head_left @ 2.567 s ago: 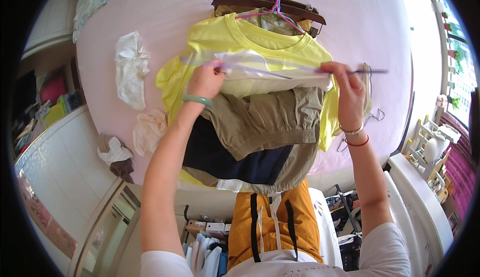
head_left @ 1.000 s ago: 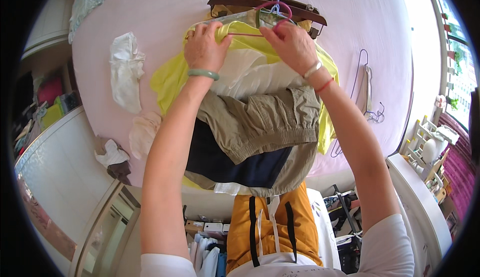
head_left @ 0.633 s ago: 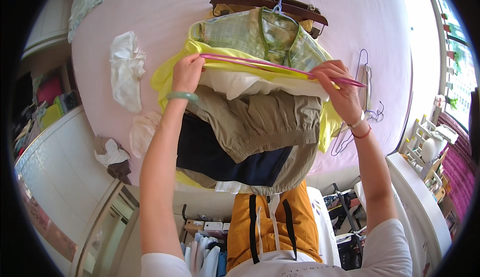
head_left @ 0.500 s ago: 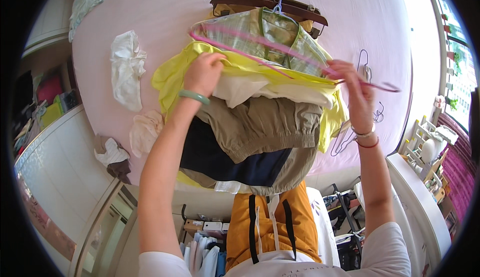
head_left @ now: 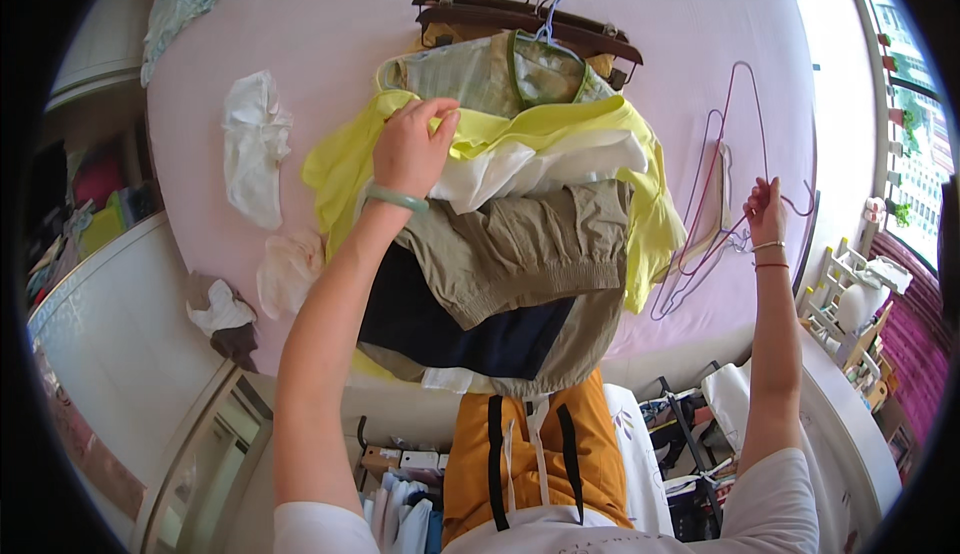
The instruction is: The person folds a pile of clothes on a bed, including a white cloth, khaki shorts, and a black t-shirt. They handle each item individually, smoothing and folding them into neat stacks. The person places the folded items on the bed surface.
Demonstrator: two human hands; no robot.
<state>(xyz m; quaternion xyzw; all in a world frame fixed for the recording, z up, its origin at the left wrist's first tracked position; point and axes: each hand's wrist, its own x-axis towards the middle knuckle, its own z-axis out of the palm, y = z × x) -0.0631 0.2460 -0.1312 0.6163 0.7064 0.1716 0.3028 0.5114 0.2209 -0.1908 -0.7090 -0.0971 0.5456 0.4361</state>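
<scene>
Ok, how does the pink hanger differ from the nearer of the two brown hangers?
The pink hanger is a thin, open triangular frame; the brown hanger is a thick, nearly straight bar with metal fittings.
The pink hanger is in the right hand; the brown hanger is untouched, beyond the yellow shirt.
Both are clothes hangers.

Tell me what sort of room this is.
Probably a bedroom: a pink-sheeted bed fills the middle, clothes and hangers lie on it, and a window is at the right.
</scene>
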